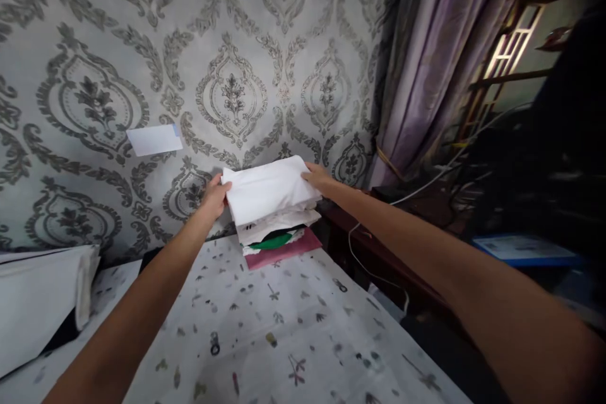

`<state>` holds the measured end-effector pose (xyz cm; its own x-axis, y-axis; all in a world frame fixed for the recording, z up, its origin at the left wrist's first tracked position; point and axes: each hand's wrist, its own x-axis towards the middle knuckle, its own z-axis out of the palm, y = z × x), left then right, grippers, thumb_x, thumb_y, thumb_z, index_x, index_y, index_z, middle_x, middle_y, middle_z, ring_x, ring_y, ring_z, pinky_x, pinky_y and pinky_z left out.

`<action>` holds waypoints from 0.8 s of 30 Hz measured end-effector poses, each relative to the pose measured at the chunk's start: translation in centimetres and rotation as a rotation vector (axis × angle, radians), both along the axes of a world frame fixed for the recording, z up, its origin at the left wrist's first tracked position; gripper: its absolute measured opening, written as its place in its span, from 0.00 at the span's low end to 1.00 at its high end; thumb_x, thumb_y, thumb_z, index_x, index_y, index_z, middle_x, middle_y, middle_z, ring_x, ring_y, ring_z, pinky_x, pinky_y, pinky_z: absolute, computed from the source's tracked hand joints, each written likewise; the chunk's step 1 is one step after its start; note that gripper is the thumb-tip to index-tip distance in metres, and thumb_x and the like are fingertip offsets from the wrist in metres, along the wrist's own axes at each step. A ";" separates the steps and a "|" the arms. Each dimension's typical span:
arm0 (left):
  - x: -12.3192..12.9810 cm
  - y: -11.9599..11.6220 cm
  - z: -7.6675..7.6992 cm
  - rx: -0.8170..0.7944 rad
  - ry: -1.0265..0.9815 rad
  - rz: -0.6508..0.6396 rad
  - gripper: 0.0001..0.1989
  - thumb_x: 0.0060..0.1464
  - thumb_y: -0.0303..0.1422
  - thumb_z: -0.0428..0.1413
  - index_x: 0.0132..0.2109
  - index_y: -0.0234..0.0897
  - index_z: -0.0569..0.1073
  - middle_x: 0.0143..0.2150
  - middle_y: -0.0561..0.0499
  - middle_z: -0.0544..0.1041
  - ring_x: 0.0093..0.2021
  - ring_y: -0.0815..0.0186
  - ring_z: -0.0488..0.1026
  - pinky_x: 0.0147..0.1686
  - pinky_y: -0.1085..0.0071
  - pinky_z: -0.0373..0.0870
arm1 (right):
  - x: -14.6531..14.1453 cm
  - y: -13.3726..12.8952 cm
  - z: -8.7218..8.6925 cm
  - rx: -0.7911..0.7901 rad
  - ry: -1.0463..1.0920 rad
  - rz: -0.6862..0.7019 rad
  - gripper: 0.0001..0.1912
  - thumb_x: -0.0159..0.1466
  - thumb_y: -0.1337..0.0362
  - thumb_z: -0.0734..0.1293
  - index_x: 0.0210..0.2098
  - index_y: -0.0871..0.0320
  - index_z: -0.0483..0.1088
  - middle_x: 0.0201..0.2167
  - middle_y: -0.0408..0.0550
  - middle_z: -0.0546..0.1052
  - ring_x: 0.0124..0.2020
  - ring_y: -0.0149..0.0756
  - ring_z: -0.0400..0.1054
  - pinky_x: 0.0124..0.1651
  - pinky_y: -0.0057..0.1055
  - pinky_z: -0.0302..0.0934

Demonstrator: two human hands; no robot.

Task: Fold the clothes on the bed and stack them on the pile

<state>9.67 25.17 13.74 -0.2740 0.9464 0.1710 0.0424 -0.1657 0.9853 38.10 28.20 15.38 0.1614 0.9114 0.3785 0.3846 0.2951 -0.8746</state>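
Observation:
A folded white cloth (269, 188) lies tilted on top of a stack of folded clothes near the wall. My left hand (216, 196) grips its left edge, thumb on top. At its right edge my right hand (316, 178) holds it, the fingertips partly hidden behind the fabric. Beneath it the stack shows more white fabric, a green piece (272, 242) and a pink piece (284, 251) at the bottom. The stack rests on a white patterned sheet (255, 328).
More folded white fabric (38, 303) lies at the left. A white card (154, 139) is on the patterned wall. To the right are a purple curtain (426, 63), a white cable (353, 246) and a blue-edged flat item (525, 249).

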 end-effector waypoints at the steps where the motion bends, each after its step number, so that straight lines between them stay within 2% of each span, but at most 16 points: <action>1: 0.4 1.1 -0.6 -0.036 0.038 0.034 0.27 0.51 0.24 0.56 0.59 0.39 0.68 0.46 0.46 0.81 0.40 0.62 0.79 0.34 0.70 0.76 | -0.1 1.4 -0.6 -0.022 -0.065 -0.029 0.18 0.57 0.72 0.68 0.48 0.65 0.76 0.44 0.53 0.81 0.45 0.46 0.73 0.53 0.40 0.65; 4: 1.1 3.5 -3.1 -0.101 0.109 0.120 0.24 0.47 0.22 0.57 0.53 0.36 0.71 0.39 0.46 0.80 0.36 0.60 0.79 0.28 0.71 0.74 | -0.5 4.0 -3.3 -0.110 -0.276 -0.089 0.17 0.65 0.67 0.68 0.53 0.64 0.73 0.52 0.56 0.77 0.51 0.46 0.72 0.55 0.42 0.65; 7: 1.0 4.3 -4.6 -0.103 0.174 0.189 0.21 0.47 0.23 0.57 0.50 0.37 0.71 0.38 0.48 0.78 0.35 0.62 0.78 0.28 0.72 0.74 | -0.4 4.4 -5.0 -0.138 -0.440 -0.102 0.19 0.69 0.57 0.67 0.57 0.58 0.69 0.56 0.53 0.72 0.51 0.43 0.71 0.52 0.46 0.69; 10: 0.8 4.0 -4.0 -0.081 0.264 0.233 0.20 0.49 0.22 0.56 0.50 0.36 0.69 0.40 0.46 0.78 0.39 0.59 0.79 0.34 0.68 0.76 | 0.2 3.4 -4.5 -0.148 -0.565 -0.134 0.21 0.68 0.63 0.67 0.59 0.61 0.67 0.56 0.56 0.73 0.53 0.47 0.70 0.54 0.46 0.67; 12: 1.2 3.2 -2.9 -0.059 0.326 0.279 0.20 0.50 0.22 0.57 0.51 0.36 0.69 0.47 0.42 0.78 0.50 0.52 0.77 0.43 0.60 0.77 | -0.2 2.3 -3.4 -0.143 -0.629 -0.183 0.23 0.67 0.68 0.65 0.61 0.64 0.65 0.57 0.62 0.72 0.58 0.54 0.66 0.58 0.49 0.61; 13: 1.6 2.5 -2.4 -0.029 0.373 0.306 0.20 0.51 0.23 0.57 0.52 0.36 0.70 0.52 0.40 0.77 0.56 0.49 0.74 0.50 0.56 0.75 | -0.8 1.8 -2.8 -0.114 -0.665 -0.197 0.23 0.67 0.69 0.64 0.62 0.63 0.64 0.60 0.64 0.70 0.61 0.56 0.62 0.61 0.52 0.57; 15: 2.9 0.8 -1.8 0.083 0.562 0.337 0.21 0.54 0.25 0.58 0.56 0.37 0.69 0.62 0.37 0.70 0.67 0.46 0.61 0.62 0.48 0.63 | -2.8 0.8 -2.1 0.021 -0.759 -0.179 0.24 0.70 0.64 0.60 0.65 0.59 0.62 0.67 0.62 0.63 0.67 0.57 0.54 0.66 0.56 0.48; 17: 4.6 -0.7 -1.9 0.234 0.920 0.282 0.23 0.61 0.29 0.54 0.63 0.35 0.65 0.70 0.34 0.61 0.72 0.44 0.51 0.67 0.40 0.50 | -5.4 0.2 -2.1 0.127 -0.844 -0.098 0.25 0.72 0.58 0.56 0.67 0.51 0.60 0.71 0.56 0.57 0.70 0.55 0.48 0.68 0.59 0.43; 18: 5.5 -1.1 -2.2 0.253 1.065 0.206 0.24 0.64 0.31 0.52 0.65 0.34 0.63 0.72 0.32 0.57 0.74 0.43 0.47 0.68 0.37 0.45 | -6.6 0.0 -2.5 0.143 -0.867 -0.051 0.26 0.73 0.56 0.55 0.68 0.49 0.59 0.72 0.55 0.55 0.71 0.56 0.46 0.67 0.62 0.42; 19: 6.2 -1.0 -2.6 0.225 1.130 0.157 0.24 0.65 0.33 0.52 0.66 0.37 0.63 0.73 0.35 0.57 0.74 0.44 0.46 0.69 0.38 0.43 | -7.7 0.1 -3.0 0.084 -0.874 -0.005 0.26 0.73 0.53 0.53 0.69 0.47 0.58 0.73 0.55 0.54 0.71 0.58 0.45 0.65 0.64 0.42; 21: 6.7 0.1 -3.7 0.089 1.197 0.090 0.25 0.63 0.40 0.56 0.65 0.42 0.66 0.71 0.37 0.61 0.72 0.41 0.54 0.65 0.37 0.54 | -9.1 0.6 -4.6 0.016 -0.839 0.054 0.29 0.73 0.51 0.53 0.70 0.52 0.58 0.73 0.62 0.51 0.71 0.67 0.43 0.61 0.71 0.42; 22: 6.6 0.9 -4.2 0.022 1.205 0.032 0.27 0.65 0.42 0.53 0.68 0.42 0.63 0.74 0.37 0.55 0.73 0.39 0.50 0.64 0.34 0.53 | -9.6 1.1 -5.5 0.018 -0.819 0.003 0.30 0.73 0.49 0.52 0.71 0.51 0.57 0.74 0.61 0.50 0.72 0.67 0.41 0.61 0.71 0.41; 24: 5.9 2.1 -4.7 -0.011 1.216 -0.039 0.29 0.67 0.44 0.48 0.71 0.42 0.57 0.76 0.37 0.48 0.74 0.38 0.43 0.63 0.32 0.51 | -10.0 2.0 -6.8 0.034 -0.809 0.010 0.31 0.73 0.46 0.51 0.71 0.48 0.55 0.74 0.59 0.49 0.72 0.66 0.41 0.60 0.71 0.41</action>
<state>15.53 27.27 8.99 0.0879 0.9535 0.2885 0.9344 -0.1793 0.3078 28.14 30.21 8.60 -0.1821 0.8975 0.4017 0.8915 0.3230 -0.3175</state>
